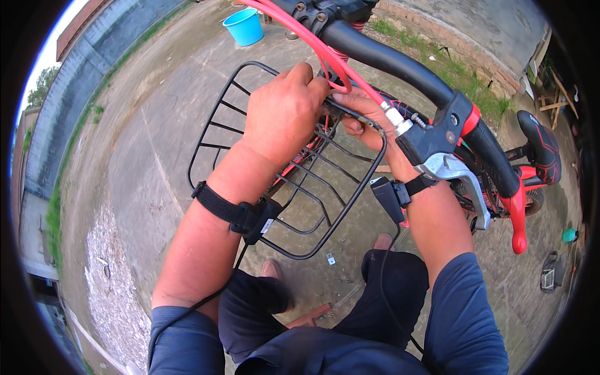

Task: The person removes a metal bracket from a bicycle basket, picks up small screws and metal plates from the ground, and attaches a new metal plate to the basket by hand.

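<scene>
A: In the head view, where to find the wire basket (309,177)?

B: In front of the body, to the left of the black handlebar (390,55), with the wide rim facing up. Black bars, thin, rounded at the corners.

A: And the left hand (284,106)?

B: At the basket edge nearest to the handlebar, back of the hand upward, fingers curled. Fingertips hidden, so cannot tell if the grip is clamped on something or not.

A: Then the right hand (365,115)?

B: Just beside the left one, at the same edge, partly behind the rim. Thumb stretched above, other fingers bent below. Also here, cannot tell for sure on what the grip is closed, or if closed at all.

A: Anything close by the hands?

B: Yes: red cables (312,40), curving above both, and a silver brake lever (459,178) near the right forearm. On each wrist, a black strap, left (222,206) and right (419,185).

A: And farther away?

B: At the right, a black saddle (539,147) with red lines. On the concrete ground (175,112), a small metal plate (330,259) near the shoes (272,270); well apart, a blue bucket (244,26).
</scene>
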`<state>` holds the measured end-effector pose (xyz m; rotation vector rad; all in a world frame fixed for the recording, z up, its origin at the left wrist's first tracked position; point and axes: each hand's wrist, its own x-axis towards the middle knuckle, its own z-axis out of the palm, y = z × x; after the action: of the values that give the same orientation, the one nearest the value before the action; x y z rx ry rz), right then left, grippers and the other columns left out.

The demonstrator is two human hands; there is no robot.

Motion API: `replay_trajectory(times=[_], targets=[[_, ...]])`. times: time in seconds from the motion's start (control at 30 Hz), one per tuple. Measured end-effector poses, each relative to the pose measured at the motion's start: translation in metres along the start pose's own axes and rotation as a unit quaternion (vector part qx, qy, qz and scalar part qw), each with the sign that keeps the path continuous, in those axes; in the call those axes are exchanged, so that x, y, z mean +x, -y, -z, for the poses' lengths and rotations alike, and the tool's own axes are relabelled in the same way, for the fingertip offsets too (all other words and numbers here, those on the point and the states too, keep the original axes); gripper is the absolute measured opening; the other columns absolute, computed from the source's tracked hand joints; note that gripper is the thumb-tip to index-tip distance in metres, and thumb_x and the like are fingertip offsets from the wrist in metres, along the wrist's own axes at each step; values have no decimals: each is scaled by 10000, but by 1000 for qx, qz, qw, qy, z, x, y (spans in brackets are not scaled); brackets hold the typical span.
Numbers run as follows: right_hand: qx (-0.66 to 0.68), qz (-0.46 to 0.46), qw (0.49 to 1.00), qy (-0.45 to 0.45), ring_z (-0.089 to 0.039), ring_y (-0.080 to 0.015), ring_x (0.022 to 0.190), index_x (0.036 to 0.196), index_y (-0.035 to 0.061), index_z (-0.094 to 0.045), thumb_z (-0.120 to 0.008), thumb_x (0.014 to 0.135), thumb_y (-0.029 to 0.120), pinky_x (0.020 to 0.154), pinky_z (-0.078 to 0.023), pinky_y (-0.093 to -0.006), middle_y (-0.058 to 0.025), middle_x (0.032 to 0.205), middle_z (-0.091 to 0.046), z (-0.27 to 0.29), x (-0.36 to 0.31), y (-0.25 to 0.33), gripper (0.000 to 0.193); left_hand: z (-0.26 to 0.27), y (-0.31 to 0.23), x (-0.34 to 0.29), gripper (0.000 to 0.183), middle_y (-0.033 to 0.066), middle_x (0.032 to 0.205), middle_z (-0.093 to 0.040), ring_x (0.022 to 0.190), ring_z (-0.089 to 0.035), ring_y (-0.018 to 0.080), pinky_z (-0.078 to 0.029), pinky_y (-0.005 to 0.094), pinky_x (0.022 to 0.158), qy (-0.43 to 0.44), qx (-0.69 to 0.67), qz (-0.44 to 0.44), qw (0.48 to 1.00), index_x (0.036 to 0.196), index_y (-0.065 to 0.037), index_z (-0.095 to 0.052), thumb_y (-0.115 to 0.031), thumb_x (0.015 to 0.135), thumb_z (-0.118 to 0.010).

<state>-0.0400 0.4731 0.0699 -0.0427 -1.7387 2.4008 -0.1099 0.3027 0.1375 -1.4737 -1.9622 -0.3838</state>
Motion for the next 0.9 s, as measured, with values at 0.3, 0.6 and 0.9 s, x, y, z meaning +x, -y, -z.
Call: replay_trajectory(times=[0.3,0.6,0.9], targets=[[0,-61,998,14,-592,-84,860,1088,-3,-641,-614,915,116,679,-463,-217,-30,960,-620,-2,-7,12,212,-1,18,8,348,81,954,-647,887,-613,306,-438,426,814,-31,-78,-29,996,930,-82,-655,-154,616,-787],[44,-31,999,4,-534,-49,775,1071,14,-627,-630,901,88,665,-444,-196,-8,926,-609,-12,-11,11,185,-2,24,12,321,112,796,-649,796,-620,327,-468,414,751,22,-96,-32,995,908,-47,-654,-145,632,-784],[77,-18,996,-39,-384,-30,423,1072,77,-574,-638,910,174,399,-284,-181,7,748,-586,-16,-5,2,199,-2,26,12,353,134,809,-655,784,-627,340,-497,411,701,21,-129,-28,991,892,-21,-654,-135,599,-813]])
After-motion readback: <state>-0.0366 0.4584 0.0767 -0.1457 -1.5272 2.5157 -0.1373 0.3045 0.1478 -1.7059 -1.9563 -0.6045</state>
